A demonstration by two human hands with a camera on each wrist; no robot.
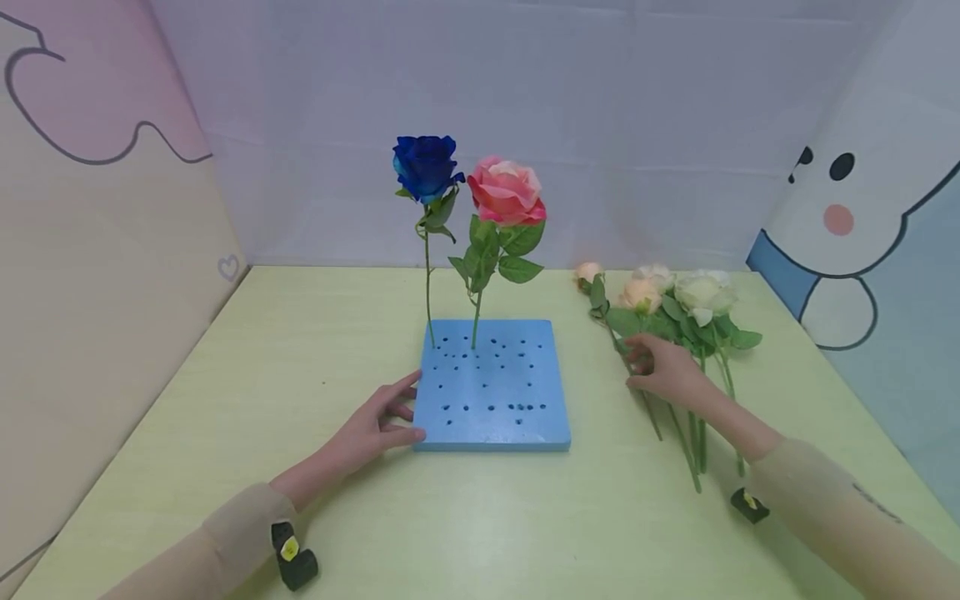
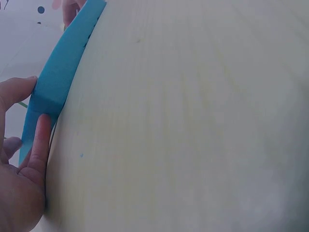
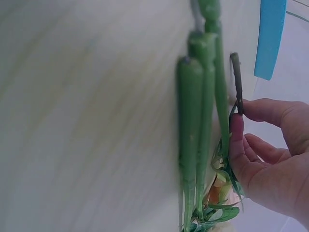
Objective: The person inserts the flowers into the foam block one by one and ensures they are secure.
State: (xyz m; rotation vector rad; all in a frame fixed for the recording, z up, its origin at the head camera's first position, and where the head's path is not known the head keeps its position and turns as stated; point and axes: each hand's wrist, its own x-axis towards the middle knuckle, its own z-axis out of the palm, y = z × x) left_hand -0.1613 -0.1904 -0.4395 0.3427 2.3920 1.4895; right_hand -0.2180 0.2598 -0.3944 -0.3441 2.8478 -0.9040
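A blue board (image 1: 491,386) dotted with small holes lies on the table. Upright near its back edge stand a blue rose (image 1: 426,169) and a pink rose (image 1: 507,190), stems in the board. My left hand (image 1: 367,429) rests against the board's left side, fingers fairly straight; its fingertips touch the edge in the left wrist view. On the right, my right hand (image 1: 670,377) pinches the thin stem (image 3: 237,77) of a small peach rose (image 1: 588,271) between thumb and finger. That rose lies leftmost among the loose flowers.
Beside the right hand lie a larger peach rose (image 1: 641,294) and white roses (image 1: 705,292), their green stems (image 3: 190,121) pointing toward me. A pale cloth wall (image 1: 322,125) closes the back of the table (image 1: 300,333). Printed panels flank both sides.
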